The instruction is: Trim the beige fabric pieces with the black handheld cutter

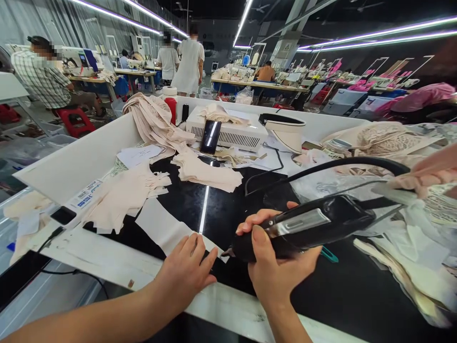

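My right hand (276,257) is wrapped round a black corded handheld tool (314,221) with a silver plate along its upper side. Its narrow tip points left and down, at the right end of a pale fabric strip (160,228). On that strip, near the table's front edge, lie the stretched-out fingers of my left hand (191,267). Whether the tip touches the fabric I cannot tell. Beyond the strip are stacked beige fabric pieces (207,174), and more cut pieces (123,195) lie to the left.
Another person's hand (428,176) reaches in from the right, over plastic bags and lace. A phone (210,136) leans on a white vented box (232,136). A low white wall (89,143) edges the black tabletop (342,286). A cable loops behind the tool.
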Tool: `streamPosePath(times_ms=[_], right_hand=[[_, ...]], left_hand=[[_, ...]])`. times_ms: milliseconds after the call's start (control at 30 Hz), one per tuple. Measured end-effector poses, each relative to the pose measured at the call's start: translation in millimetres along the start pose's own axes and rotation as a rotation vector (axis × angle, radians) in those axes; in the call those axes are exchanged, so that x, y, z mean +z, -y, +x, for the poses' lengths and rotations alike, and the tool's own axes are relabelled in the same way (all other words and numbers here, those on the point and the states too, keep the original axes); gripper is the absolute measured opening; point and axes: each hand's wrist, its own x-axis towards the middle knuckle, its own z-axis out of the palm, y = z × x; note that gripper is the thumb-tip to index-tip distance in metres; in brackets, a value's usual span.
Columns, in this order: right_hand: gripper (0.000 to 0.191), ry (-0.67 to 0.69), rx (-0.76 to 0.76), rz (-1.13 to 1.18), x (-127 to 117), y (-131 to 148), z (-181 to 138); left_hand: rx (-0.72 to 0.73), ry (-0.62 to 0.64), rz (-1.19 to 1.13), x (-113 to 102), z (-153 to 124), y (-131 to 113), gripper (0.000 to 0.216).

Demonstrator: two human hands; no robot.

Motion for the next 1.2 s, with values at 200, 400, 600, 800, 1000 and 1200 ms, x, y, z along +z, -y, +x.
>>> streamPosePath(times_ms=[200,400,600,800,1000,1200], right_hand=[[0.051,-0.005,0.011,0.033,9.6,-10.5,12.3],[0.052,0.034,0.031,0.031,14.4,-17.7,12.3],[0.048,0.034,0.044,-0.003,17.0,-15.9,12.0],[0.048,0.031,0.037,0.066,24.5,-19.0,14.5],[0.041,0.055,0.045,0.057,28.8,-23.0,12.6],[0.042,0.052,0.029,0.084,32.0,-24.4,14.8]], left_hand=[[-0.001,-0.029,-0.009,0.4,-1.1,-0.6,0.060],[0.013,-0.026,-0.036,2.6,-3.9,0.4,0.054],[0.029,-0.077,-0.039,3.4,-3.1,1.9,0.055],[0.040,-0.096,-0.064,-1.0,-1.7,4.9,0.051],[0.079,-0.079,-0.123,-3.8,-3.8,12.9,0.045],[0.102,-0.094,-0.154,-3.2,-5.5,18.2,0.050]])
